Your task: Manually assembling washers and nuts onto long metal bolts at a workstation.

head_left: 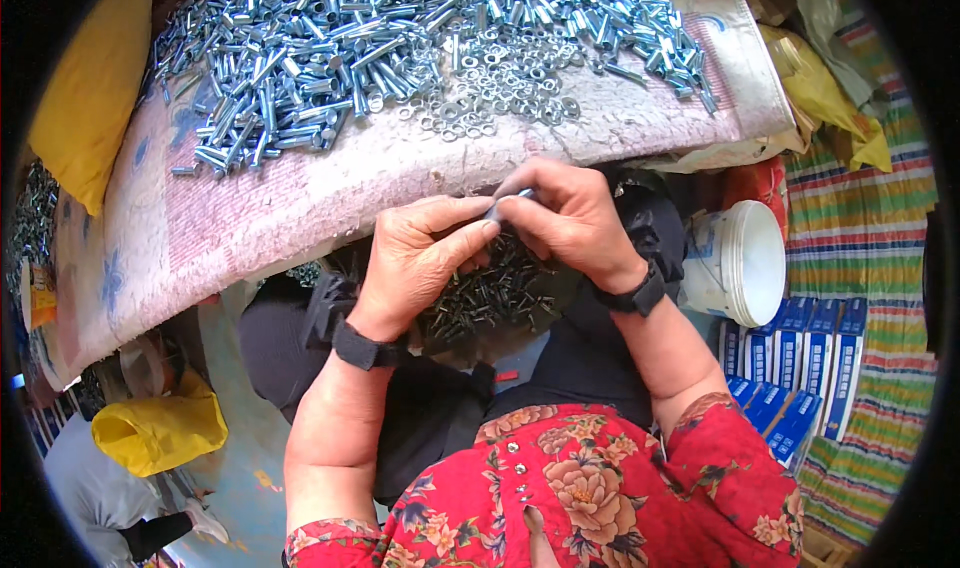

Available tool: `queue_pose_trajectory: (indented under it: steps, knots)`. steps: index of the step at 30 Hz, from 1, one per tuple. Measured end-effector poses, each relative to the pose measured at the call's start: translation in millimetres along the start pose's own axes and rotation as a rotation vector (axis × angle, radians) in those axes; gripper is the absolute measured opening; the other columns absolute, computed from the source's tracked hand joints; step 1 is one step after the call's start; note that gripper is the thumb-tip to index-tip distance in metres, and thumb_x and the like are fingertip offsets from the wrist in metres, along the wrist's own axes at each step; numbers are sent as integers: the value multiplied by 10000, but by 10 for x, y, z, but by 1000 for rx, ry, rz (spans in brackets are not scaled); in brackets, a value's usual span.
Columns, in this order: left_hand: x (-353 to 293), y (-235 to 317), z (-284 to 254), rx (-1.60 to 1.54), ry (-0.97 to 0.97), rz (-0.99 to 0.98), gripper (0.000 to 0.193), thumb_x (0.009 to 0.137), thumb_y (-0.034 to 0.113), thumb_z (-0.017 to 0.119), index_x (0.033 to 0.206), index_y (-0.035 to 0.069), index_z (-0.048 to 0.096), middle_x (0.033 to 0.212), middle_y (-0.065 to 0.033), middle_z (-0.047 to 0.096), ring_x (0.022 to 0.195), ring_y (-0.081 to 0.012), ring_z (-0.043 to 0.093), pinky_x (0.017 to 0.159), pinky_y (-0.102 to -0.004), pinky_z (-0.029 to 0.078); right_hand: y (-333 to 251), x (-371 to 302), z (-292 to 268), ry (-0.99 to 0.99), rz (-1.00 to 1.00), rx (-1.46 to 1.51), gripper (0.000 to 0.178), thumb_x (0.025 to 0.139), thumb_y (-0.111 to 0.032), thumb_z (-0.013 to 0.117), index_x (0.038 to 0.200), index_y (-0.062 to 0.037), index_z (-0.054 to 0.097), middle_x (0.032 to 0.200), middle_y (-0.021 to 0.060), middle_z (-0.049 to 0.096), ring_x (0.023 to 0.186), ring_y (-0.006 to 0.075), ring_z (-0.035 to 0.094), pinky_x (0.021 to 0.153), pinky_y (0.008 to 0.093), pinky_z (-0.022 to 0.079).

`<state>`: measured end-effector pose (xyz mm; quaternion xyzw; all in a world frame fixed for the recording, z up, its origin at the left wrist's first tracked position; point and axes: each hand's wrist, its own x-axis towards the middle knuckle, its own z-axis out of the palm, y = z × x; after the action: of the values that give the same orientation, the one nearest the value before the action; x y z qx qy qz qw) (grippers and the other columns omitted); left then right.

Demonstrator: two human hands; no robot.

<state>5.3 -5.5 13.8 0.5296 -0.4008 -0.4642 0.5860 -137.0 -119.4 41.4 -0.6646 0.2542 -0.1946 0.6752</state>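
Just beside the cloth edge, fingers pinch a metal piece.

Can count two bare hands, two black wristbands, one white round plastic bucket, at least seven blue-and-white cardboard boxes; cannot count silvery cylindrical metal pieces, flat silvery metal rings or small dark metal pieces, heaped too thickly.

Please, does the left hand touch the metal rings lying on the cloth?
Apart: the head view shows cloth between the left hand and metal rings.
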Motion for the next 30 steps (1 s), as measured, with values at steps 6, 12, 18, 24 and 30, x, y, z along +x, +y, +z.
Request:
queue_pose_trajectory:
  steps: [6, 12, 18, 24, 30]
  knots:
    - [-38, -46, -116, -242, 63, -80, 236, 825, 51, 577, 1044, -38, 574, 822, -80, 630, 654, -113, 602, 578, -211, 484, 1, 786, -80, 82, -668, -757, 126, 772, -118, 609, 856, -23, 607, 657, 83, 574, 588, 197, 562, 546, 294, 442]
    - [-30, -28, -252, -410, 244, -24, 231, 832, 77, 574, 1023, -52, 575, 895, -122, 638, 665, -141, 615, 593, -209, 486, 207, 1071, -54, 63, -682, -1108, 174, 700, -113, 629, 852, -31, 604, 689, 114, 545, 667, 293, 560, 615, 353, 455]
    - [-37, -43, -287, -446, 282, -7, 248, 844, 89, 552, 1050, -49, 556, 927, -154, 628, 665, -142, 609, 581, -199, 480, 153, 1019, -117, 149, -525, -879, 99, 726, -106, 646, 750, -16, 609, 694, 100, 592, 604, 182, 580, 574, 274, 457]
    - [-47, -46, -303, -498, 321, 4, 239, 823, 82, 584, 1020, -54, 574, 886, -137, 639, 649, -146, 622, 558, -193, 487, 191, 863, 42, 77, -716, -1076, 94, 709, -105, 648, 757, -31, 615, 686, 100, 568, 606, 243, 577, 544, 306, 457]
    - [-55, -35, -296, -497, 309, 2, 239, 821, 83, 587, 1014, -57, 575, 880, -141, 639, 649, -150, 623, 555, -194, 489, 140, 909, 3, -15, -676, -1181, 116, 715, -152, 632, 760, -51, 596, 706, 91, 561, 622, 271, 575, 540, 336, 458]
